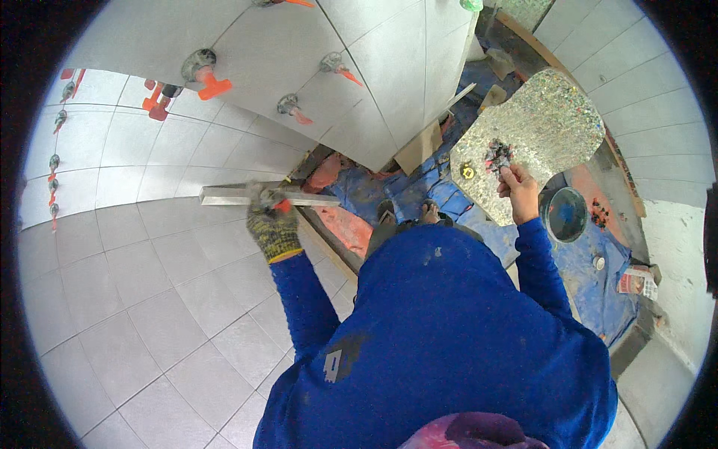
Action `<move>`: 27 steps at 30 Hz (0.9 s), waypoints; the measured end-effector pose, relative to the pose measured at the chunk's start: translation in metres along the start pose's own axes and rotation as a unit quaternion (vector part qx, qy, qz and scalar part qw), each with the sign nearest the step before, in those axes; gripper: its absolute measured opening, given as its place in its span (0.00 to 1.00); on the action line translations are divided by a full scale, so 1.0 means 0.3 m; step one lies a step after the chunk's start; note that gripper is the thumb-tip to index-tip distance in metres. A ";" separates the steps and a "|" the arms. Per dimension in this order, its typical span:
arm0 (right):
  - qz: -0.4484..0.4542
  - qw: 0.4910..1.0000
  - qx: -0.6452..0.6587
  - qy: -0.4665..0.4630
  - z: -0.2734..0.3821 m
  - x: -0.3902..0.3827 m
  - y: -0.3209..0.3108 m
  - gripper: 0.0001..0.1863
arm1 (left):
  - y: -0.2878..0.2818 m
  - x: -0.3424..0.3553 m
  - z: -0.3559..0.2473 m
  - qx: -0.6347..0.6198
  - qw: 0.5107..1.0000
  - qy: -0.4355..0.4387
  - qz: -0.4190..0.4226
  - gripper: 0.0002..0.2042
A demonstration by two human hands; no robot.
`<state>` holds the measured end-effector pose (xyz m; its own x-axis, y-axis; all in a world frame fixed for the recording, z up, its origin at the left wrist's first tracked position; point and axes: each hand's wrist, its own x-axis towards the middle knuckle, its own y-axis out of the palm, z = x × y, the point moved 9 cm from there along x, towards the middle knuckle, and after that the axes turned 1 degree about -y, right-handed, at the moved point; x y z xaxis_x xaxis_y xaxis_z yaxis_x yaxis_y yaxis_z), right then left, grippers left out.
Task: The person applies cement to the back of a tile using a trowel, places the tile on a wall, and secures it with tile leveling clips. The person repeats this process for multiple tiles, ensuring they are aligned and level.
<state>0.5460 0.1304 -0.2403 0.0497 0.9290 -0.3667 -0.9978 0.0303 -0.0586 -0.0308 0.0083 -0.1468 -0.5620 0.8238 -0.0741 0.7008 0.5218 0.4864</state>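
Note:
My left hand [274, 229], in a dark and yellow knit glove, is raised in front of the grey tiled surface. Its fingers are closed and partly smeared by motion around a tile leveler, whose orange part [283, 205] shows. Just behind it lies a long pale metal bar [239, 196]. My bare right hand [519, 187] pinches at a small heap of dark and red bits [497, 155] on a speckled foam board [553, 123]. What sits between those fingertips is too small to make out. A yellow ring-shaped piece [467, 171] lies left of the heap.
Orange-handled tile levelers [207, 75] stick out of the tiled walls. A dark bucket [565, 215] stands right of the board, near scattered red and dark bits [599, 213]. Blue sheeting [359, 191] covers the floor around my feet. A printed packet [638, 282] lies at the right.

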 end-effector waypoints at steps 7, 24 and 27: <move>0.133 0.990 -0.047 -0.024 0.053 -0.024 0.271 0.19 | 0.379 0.001 0.131 0.694 0.671 0.226 -0.128 0.32; 0.148 0.989 0.013 -0.015 0.072 -0.085 0.248 0.18 | 0.299 0.045 0.185 0.561 0.762 0.244 -0.210 0.20; 0.119 0.992 0.031 -0.011 0.061 -0.083 0.209 0.18 | 0.281 0.047 0.217 0.504 0.812 0.224 -0.190 0.21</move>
<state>0.4815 0.1158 -0.2179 -0.1875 0.9208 -0.3421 -0.9821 -0.1685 0.0846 0.0489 0.0783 -0.1637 -0.7667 0.5154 0.3827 0.3161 0.8220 -0.4738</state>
